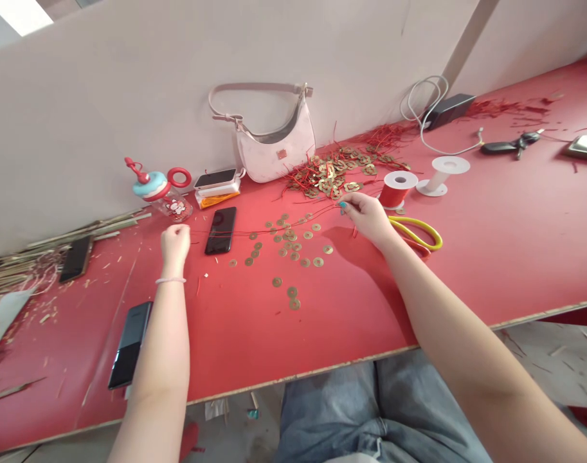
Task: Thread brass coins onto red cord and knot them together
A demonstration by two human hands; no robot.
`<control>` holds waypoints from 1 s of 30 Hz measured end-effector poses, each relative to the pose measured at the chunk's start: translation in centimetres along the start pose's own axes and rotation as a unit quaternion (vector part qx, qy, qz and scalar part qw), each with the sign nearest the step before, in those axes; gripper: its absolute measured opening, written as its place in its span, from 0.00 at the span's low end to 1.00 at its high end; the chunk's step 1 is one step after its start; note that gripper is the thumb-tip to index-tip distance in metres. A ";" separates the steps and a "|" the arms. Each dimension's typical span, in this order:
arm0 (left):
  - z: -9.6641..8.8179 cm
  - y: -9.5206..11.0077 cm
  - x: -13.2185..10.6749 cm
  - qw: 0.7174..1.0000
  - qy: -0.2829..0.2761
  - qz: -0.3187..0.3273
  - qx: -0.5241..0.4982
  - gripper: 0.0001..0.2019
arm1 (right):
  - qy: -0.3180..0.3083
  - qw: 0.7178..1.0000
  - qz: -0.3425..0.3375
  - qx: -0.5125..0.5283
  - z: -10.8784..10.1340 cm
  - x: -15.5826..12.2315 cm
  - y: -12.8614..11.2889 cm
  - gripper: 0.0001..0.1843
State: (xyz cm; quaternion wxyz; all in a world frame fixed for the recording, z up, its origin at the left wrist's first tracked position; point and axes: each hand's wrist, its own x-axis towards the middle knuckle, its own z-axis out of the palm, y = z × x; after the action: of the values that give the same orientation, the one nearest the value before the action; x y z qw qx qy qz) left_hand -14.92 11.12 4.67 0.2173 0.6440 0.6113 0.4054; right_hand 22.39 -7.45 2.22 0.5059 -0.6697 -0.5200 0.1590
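A thin red cord (269, 232) runs stretched across the table between my two hands. My left hand (175, 244) is closed in a fist on its left end, beside a black phone (220, 230). At the other end, my right hand (366, 215) pinches the cord between thumb and fingers. Below the cord lie several loose brass coins (294, 247) with holes in their middles. Close to my right hand stand a spool of red cord (398, 189) and yellow-handled scissors (425, 230), partly hidden by my wrist.
A pile of coins tied with red cord (334, 172) lies before a pink handbag (278, 151). Around the table are a bare white spool (442, 175), a cup with a straw (165, 196), another phone (132, 344), a charger cable (421, 119) and thin sticks (27, 257).
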 end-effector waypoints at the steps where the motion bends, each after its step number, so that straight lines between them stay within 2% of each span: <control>1: 0.3 0.0 -0.3 0.996 0.010 0.013 0.090 0.07 | 0.000 1.000 -0.007 -0.014 0.1 -0.1 -0.1 0.08; 3: 0.7 0.3 -1.0 0.971 0.049 0.045 0.229 0.12 | -0.004 0.999 -0.019 -0.035 0.5 -0.3 -0.3 0.09; 4: 1.0 0.7 -1.4 0.959 0.063 0.073 0.265 0.15 | -0.012 0.999 -0.025 -0.045 0.8 -0.4 -0.5 0.09; 6: 1.8 1.9 -2.4 0.951 0.062 0.146 0.265 0.17 | -0.037 0.997 -0.040 -0.062 1.5 -0.8 -1.1 0.10; 9: 4.2 4.5 -5.2 0.945 -0.038 0.281 0.161 0.15 | -0.092 0.990 -0.069 -0.079 3.0 -1.7 -2.2 0.12; 11: 6.3 6.2 -8.1 0.924 -0.145 0.347 0.064 0.16 | -0.128 0.982 -0.104 -0.090 3.9 -2.3 -2.8 0.12; 14: 9.0 8.0 -12.7 0.894 -0.275 0.351 -0.039 0.17 | -0.161 0.972 -0.147 -0.087 4.9 -3.0 -3.5 0.13; 16: 10.0 8.4 -15.0 0.898 -0.303 0.305 -0.093 0.16 | -0.171 0.969 -0.161 -0.082 5.2 -3.3 -3.7 0.13; 18: 10.4 8.3 -16.1 0.915 -0.291 0.255 -0.118 0.15 | -0.178 0.966 -0.167 -0.086 5.3 -3.5 -3.8 0.12; 20: 10.5 8.0 -16.4 0.924 -0.277 0.233 -0.123 0.14 | -0.187 0.963 -0.171 -0.098 5.3 -3.5 -3.7 0.12; 24: 10.7 7.7 -16.3 0.934 -0.240 0.236 -0.121 0.11 | -0.212 0.952 -0.181 -0.129 5.4 -3.4 -3.3 0.12; 30: 11.2 7.4 -16.4 0.935 -0.236 0.251 -0.083 0.11 | -0.233 0.941 -0.184 -0.164 5.4 -3.6 -2.9 0.11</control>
State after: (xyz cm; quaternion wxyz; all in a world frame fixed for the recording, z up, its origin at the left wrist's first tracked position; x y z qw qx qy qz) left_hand -0.37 -3.44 -0.27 0.2993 0.8333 0.3252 0.3321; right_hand 15.38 -7.91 1.21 0.2744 -0.5802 -0.7561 0.1277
